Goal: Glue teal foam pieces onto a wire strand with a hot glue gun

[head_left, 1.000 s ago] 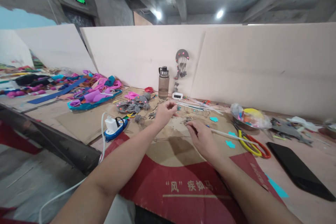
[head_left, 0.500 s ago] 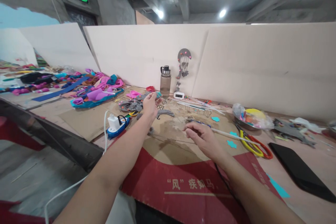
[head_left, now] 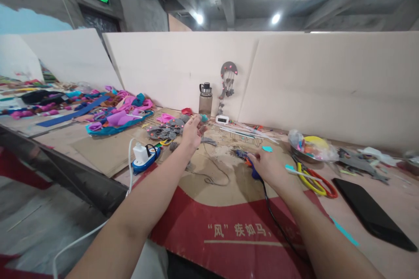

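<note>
My left hand [head_left: 192, 133] is closed, with a small teal felt piece [head_left: 204, 118] pinched at its fingertips, above the cardboard sheet [head_left: 209, 192]. My right hand [head_left: 267, 165] is wrapped round the handle of a blue hot glue gun [head_left: 255, 173] with an orange trigger; part of the gun is hidden behind the fingers. A white glue stick [head_left: 306, 174] sticks out to the right of the hand, and a black cord [head_left: 271, 213] runs down from the gun. A curved grey felt strip [head_left: 208, 141] and a loose thread [head_left: 218, 179] lie between the hands.
Grey felt pieces [head_left: 163, 130] are piled at the left, near a blue-and-white power strip [head_left: 144, 163]. A bottle [head_left: 205, 102] and a small white clock [head_left: 222, 119] stand by the board. Scissors [head_left: 312, 181], a filled metal bowl [head_left: 306, 154] and a black phone [head_left: 373, 213] lie at right.
My right hand has moved right and closed on the glue gun, whose handle and cord are now in view. My left hand has shifted slightly right with the teal felt.
</note>
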`<action>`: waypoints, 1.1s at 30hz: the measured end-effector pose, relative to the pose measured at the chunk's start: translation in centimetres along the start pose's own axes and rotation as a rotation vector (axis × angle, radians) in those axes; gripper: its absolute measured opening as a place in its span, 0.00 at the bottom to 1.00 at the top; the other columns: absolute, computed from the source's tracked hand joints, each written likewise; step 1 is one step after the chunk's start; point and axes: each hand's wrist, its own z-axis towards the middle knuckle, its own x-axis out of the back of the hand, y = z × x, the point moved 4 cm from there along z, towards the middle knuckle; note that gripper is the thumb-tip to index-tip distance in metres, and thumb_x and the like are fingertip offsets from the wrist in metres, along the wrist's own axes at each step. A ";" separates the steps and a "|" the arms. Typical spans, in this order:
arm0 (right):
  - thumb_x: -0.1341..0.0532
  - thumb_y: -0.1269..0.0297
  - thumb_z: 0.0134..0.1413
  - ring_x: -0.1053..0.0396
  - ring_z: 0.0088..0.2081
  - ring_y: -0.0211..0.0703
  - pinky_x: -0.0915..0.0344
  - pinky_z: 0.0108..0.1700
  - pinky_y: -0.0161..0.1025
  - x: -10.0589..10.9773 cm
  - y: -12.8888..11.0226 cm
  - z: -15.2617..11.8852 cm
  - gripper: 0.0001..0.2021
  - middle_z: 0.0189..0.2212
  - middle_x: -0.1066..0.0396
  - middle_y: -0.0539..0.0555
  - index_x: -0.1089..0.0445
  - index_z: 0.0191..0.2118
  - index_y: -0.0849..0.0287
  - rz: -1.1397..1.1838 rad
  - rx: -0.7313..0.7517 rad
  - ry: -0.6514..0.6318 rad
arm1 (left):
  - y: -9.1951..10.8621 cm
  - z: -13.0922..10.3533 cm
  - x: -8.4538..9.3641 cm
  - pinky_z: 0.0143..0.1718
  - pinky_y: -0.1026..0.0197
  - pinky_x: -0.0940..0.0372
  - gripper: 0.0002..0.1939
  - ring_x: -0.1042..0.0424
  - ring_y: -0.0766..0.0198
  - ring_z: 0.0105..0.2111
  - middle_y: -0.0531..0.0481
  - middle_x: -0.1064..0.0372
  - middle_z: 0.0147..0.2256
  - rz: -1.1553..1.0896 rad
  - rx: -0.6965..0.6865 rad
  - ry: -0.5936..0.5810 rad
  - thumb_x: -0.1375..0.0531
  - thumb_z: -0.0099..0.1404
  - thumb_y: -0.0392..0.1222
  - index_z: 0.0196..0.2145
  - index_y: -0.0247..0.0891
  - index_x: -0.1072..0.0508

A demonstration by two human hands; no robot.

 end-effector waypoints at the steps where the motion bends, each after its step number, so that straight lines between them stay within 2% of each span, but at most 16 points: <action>1: 0.44 0.55 0.60 0.28 0.32 0.52 0.36 0.35 0.44 -0.5 0.7 0.2 0.16 0.27 0.26 0.63 0.30 0.27 0.59 -0.044 -0.018 -0.016 | -0.1 -0.3 -0.3 0.25 0.70 0.35 0.09 0.27 0.69 0.29 0.53 0.26 0.30 0.033 -0.011 -0.041 0.33 0.54 0.40 0.32 0.36 0.28; 3: 0.38 0.56 0.54 0.27 0.31 0.51 0.36 0.33 0.43 -1.4 1.6 0.4 0.12 0.28 0.26 0.63 0.30 0.26 0.59 -0.048 0.023 0.023 | -0.4 -0.9 -0.9 0.24 0.70 0.36 0.13 0.29 0.70 0.28 0.53 0.28 0.29 0.103 -0.031 -0.104 0.31 0.51 0.42 0.32 0.36 0.28; 5: 0.34 0.62 0.46 0.28 0.28 0.48 0.36 0.29 0.40 -2.3 2.3 0.5 0.07 0.25 0.26 0.59 0.31 0.26 0.58 0.035 0.049 0.105 | -0.6 -1.6 -1.5 0.23 0.70 0.37 0.16 0.31 0.71 0.26 0.54 0.30 0.28 0.152 -0.044 -0.150 0.29 0.48 0.45 0.31 0.36 0.28; 8: 0.33 0.67 0.37 0.36 0.17 0.41 0.45 0.18 0.36 -3.5 3.6 1.0 0.08 0.14 0.34 0.50 0.34 0.18 0.56 0.359 -0.003 0.124 | -0.9 -2.3 -2.3 0.22 0.70 0.38 0.18 0.35 0.73 0.25 0.55 0.31 0.28 0.195 -0.032 -0.206 0.28 0.45 0.47 0.31 0.36 0.27; 11: 0.35 0.67 0.35 0.47 0.09 0.36 0.57 0.12 0.33 -3.9 4.4 1.5 0.13 0.06 0.44 0.45 0.40 0.11 0.54 0.584 -0.082 0.073 | -1.3 -2.7 -2.5 0.21 0.70 0.41 0.18 0.38 0.74 0.23 0.54 0.32 0.28 0.233 -0.018 -0.226 0.28 0.46 0.47 0.30 0.35 0.27; 13: 0.38 0.66 0.38 0.47 0.09 0.36 0.57 0.11 0.33 -3.5 4.5 1.7 0.13 0.05 0.44 0.45 0.40 0.11 0.54 0.633 -0.117 0.066 | -1.4 -2.8 -2.5 0.19 0.71 0.45 0.18 0.39 0.74 0.22 0.54 0.32 0.27 0.253 -0.016 -0.232 0.28 0.47 0.48 0.30 0.34 0.27; 15: 0.40 0.65 0.41 0.44 0.10 0.38 0.53 0.11 0.34 -3.1 4.3 1.7 0.11 0.08 0.40 0.47 0.39 0.14 0.54 0.696 -0.154 0.062 | -1.5 -2.8 -2.5 0.18 0.71 0.48 0.18 0.38 0.74 0.22 0.53 0.32 0.26 0.265 -0.019 -0.242 0.29 0.48 0.48 0.31 0.34 0.27; 18: 0.41 0.63 0.43 0.37 0.14 0.42 0.45 0.14 0.37 -2.5 3.4 1.5 0.07 0.12 0.35 0.50 0.37 0.19 0.53 0.785 -0.180 0.078 | -1.6 -2.7 -2.5 0.17 0.71 0.52 0.18 0.42 0.76 0.20 0.54 0.34 0.23 0.267 -0.004 -0.258 0.29 0.48 0.49 0.30 0.34 0.26; 21: 0.40 0.63 0.44 0.32 0.19 0.45 0.37 0.20 0.39 -1.3 1.9 0.8 0.03 0.18 0.30 0.50 0.34 0.28 0.53 0.904 -0.186 0.162 | -1.7 -2.7 -2.5 0.17 0.72 0.55 0.19 0.46 0.77 0.18 0.56 0.38 0.20 0.256 0.017 -0.270 0.29 0.47 0.49 0.30 0.34 0.27; 24: 0.37 0.60 0.45 0.28 0.28 0.47 0.32 0.31 0.42 0.5 -0.1 -0.4 0.13 0.29 0.25 0.52 0.33 0.39 0.54 0.921 -0.123 0.254 | -1.9 -2.7 -2.3 0.17 0.71 0.53 0.18 0.44 0.76 0.17 0.56 0.37 0.20 0.284 0.010 -0.278 0.29 0.49 0.50 0.31 0.34 0.26; 26: 0.37 0.58 0.47 0.27 0.31 0.47 0.32 0.36 0.43 1.4 -1.6 -1.3 0.15 0.34 0.25 0.54 0.34 0.42 0.55 0.890 -0.058 0.267 | -2.1 -2.7 -2.3 0.17 0.71 0.51 0.18 0.42 0.75 0.17 0.55 0.35 0.20 0.325 0.002 -0.288 0.30 0.51 0.51 0.32 0.34 0.26; 30: 0.39 0.55 0.53 0.31 0.28 0.42 0.32 0.37 0.42 2.0 -4.1 -2.6 0.15 0.33 0.27 0.53 0.35 0.43 0.58 0.934 0.149 0.227 | -2.2 -2.9 -2.5 0.19 0.69 0.44 0.17 0.36 0.73 0.21 0.52 0.31 0.24 0.360 -0.033 -0.306 0.31 0.52 0.51 0.32 0.34 0.25; 33: 0.41 0.52 0.56 0.35 0.25 0.38 0.34 0.34 0.40 1.6 -4.5 -2.9 0.16 0.33 0.30 0.53 0.35 0.42 0.59 0.906 0.204 0.220 | -2.1 -3.0 -2.7 0.21 0.69 0.41 0.17 0.33 0.72 0.23 0.51 0.29 0.27 0.355 -0.052 -0.313 0.31 0.52 0.50 0.32 0.34 0.25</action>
